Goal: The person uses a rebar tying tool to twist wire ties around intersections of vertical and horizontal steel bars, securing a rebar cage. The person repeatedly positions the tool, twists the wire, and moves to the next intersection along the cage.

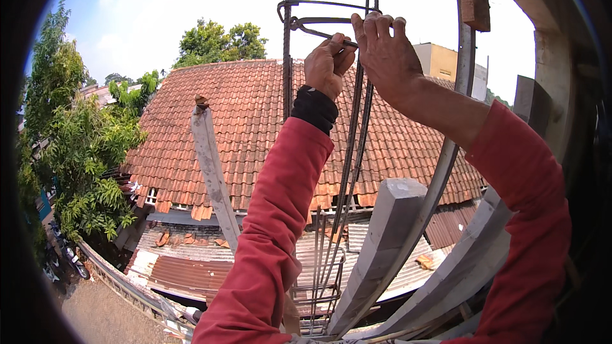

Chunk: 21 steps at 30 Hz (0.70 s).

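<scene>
Red sleeves rise from the lower edge toward the rebar cage (288,57) at top centre. Lower in the frame several ties already ring the bars; the top stirrup (319,5) seems the one now being fastened, so work looks well along but unfinished. Left hand (327,64), fist closed, grips a thin hooked tool (312,27) just below that stirrup. Right hand (386,51), wrist bent, curls its fingers over the stirrup's right side.
</scene>
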Each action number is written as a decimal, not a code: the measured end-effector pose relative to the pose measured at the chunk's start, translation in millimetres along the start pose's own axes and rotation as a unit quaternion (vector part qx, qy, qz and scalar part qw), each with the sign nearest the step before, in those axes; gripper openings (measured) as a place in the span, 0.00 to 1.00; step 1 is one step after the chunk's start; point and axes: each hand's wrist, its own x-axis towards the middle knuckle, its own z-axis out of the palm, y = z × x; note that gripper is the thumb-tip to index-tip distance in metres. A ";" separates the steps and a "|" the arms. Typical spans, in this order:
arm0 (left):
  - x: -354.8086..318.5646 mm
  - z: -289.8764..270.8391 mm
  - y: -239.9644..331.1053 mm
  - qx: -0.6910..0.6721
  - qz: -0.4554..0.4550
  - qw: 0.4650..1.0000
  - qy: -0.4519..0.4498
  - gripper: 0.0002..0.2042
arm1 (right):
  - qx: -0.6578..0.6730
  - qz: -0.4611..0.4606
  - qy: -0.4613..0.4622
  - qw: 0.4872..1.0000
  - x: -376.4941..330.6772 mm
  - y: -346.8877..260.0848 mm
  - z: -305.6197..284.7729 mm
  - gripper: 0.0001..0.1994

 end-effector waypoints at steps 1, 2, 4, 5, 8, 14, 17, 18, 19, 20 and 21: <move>0.2 0.3 -0.6 0.007 -0.002 1.000 -0.007 0.07 | -0.056 -0.004 -0.017 0.998 -2.0 -4.3 4.3 0.37; 0.2 -0.4 -0.3 0.014 -0.003 1.000 -0.022 0.07 | -0.098 -0.018 0.014 0.995 -1.0 -2.0 11.0 0.34; -0.9 -2.4 0.8 0.029 -0.007 0.999 -0.024 0.11 | -0.066 -0.043 0.030 0.996 4.1 3.9 19.1 0.33; -2.3 -4.5 1.6 0.027 0.004 0.999 -0.040 0.11 | -0.037 -0.071 -0.010 0.997 6.8 7.9 19.9 0.32; -5.4 -8.3 3.4 0.016 0.017 0.997 -0.079 0.16 | 0.126 -0.161 -0.027 0.979 35.2 38.1 18.4 0.15; 2.7 5.8 8.6 -0.044 0.013 0.994 -0.099 0.39 | 0.609 -0.096 -0.363 0.699 82.6 89.5 11.9 0.22; 10.4 6.6 13.6 -0.070 -0.020 0.990 -0.119 0.35 | 0.771 -0.028 -0.341 0.537 49.5 69.2 16.7 0.20; 11.2 4.7 12.6 -0.075 -0.018 0.991 -0.110 0.29 | 0.773 0.004 -0.330 0.541 40.6 55.8 16.1 0.20; 12.6 2.0 11.3 -0.086 -0.005 0.989 -0.117 0.23 | 0.765 0.049 -0.323 0.556 32.7 41.5 14.7 0.20; 15.1 -0.8 10.2 -0.109 -0.008 0.989 -0.099 0.20 | 0.749 0.071 -0.312 0.581 25.6 27.2 12.2 0.21; 18.5 -3.5 9.0 -0.133 -0.010 0.987 -0.086 0.17 | 0.753 0.076 -0.300 0.580 18.7 15.4 9.7 0.20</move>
